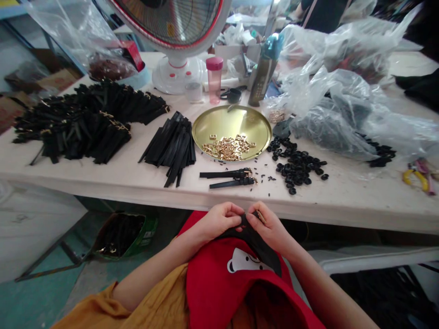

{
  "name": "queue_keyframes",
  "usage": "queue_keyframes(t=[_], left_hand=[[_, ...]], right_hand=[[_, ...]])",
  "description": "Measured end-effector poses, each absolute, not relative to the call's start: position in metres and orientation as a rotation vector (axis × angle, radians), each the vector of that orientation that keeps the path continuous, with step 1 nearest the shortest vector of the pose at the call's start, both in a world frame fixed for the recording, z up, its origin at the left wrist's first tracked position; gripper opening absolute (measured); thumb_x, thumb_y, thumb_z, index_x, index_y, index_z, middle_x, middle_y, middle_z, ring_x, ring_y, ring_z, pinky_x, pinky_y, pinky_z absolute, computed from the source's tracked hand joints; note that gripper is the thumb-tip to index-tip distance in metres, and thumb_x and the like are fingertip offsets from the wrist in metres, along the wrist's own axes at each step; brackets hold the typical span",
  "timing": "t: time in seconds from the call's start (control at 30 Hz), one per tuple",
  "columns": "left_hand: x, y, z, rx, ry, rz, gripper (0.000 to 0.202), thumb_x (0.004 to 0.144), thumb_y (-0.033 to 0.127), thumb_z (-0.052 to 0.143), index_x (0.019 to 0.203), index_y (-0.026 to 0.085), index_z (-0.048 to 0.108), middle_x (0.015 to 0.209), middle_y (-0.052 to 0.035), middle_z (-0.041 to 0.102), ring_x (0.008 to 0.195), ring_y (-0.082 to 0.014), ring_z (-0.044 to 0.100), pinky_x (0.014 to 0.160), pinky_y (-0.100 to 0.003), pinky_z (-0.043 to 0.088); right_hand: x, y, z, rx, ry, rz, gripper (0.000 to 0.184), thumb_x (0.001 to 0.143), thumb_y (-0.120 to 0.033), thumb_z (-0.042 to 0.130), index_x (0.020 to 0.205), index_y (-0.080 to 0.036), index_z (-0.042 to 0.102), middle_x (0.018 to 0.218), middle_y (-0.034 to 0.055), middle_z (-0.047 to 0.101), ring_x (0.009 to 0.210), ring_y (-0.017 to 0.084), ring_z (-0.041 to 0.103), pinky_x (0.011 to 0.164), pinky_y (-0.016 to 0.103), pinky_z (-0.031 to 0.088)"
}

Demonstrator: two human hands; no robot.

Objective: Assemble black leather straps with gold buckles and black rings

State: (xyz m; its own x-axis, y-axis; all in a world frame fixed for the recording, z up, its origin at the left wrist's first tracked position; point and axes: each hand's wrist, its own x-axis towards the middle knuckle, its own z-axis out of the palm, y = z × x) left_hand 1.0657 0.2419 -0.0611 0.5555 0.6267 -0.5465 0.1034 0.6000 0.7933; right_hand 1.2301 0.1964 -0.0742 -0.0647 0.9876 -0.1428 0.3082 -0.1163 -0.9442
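Just past the table's front edge, above my lap, my two hands work close together. My right hand [266,225] is closed on a black strap with a gold buckle [261,216] that shows between its fingers. Facing it, my left hand [226,220] is pinched at the strap's other side; its fingertips and the dark lap behind hide much of the strap. On the table ahead lie two buckled black straps [226,174]. A round gold tray [209,119] bears a heap of gold buckles [228,148]. Left of it is a fanned pile of plain black strips [174,141].
Black loops [298,164] lie in a heap on the right, near clear plastic bags [336,105] and yellow-handled pliers [416,178]. Bundles of buckled straps [85,119] cover the left. A fan [178,68], a pink-lidded bottle [214,80] and a grey bottle [262,75] stand behind.
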Motion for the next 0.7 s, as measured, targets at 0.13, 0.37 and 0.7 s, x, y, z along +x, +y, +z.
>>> queue_keyframes(t=[0.13,0.37,0.7], left_hand=[[1.067,0.239,-0.058,0.873,0.925,0.391,0.025,0.067,0.021,0.064,0.086,0.010,0.053,0.070,-0.0001,0.060,0.055,-0.0051,0.055,0.058,-0.018,0.042],[1.071,0.241,-0.059,0.932,0.930,0.385,0.028,0.069,0.027,0.063,0.089,0.011,0.051,0.068,0.0000,0.059,0.056,-0.0070,0.055,0.056,-0.019,0.042],[1.060,0.254,-0.049,1.209,0.993,0.104,0.019,0.072,0.032,0.051,0.067,0.013,0.055,0.058,0.0022,0.054,0.044,-0.0059,0.045,0.043,-0.017,0.031]], right_hand=[[1.233,0.196,-0.074,-1.498,-1.429,1.238,0.015,0.080,-0.035,0.050,0.077,-0.021,0.048,0.061,-0.0038,0.045,0.057,0.011,0.041,0.053,0.024,0.032],[1.228,0.195,-0.075,-1.426,-1.193,1.408,0.026,0.079,-0.047,0.048,0.075,-0.021,0.044,0.053,-0.0064,0.037,0.047,0.009,0.033,0.044,0.022,0.027],[1.221,0.206,-0.099,-1.610,-1.318,1.065,0.036,0.076,-0.055,0.046,0.076,-0.020,0.053,0.067,0.0032,0.058,0.061,0.016,0.056,0.057,0.025,0.048]])
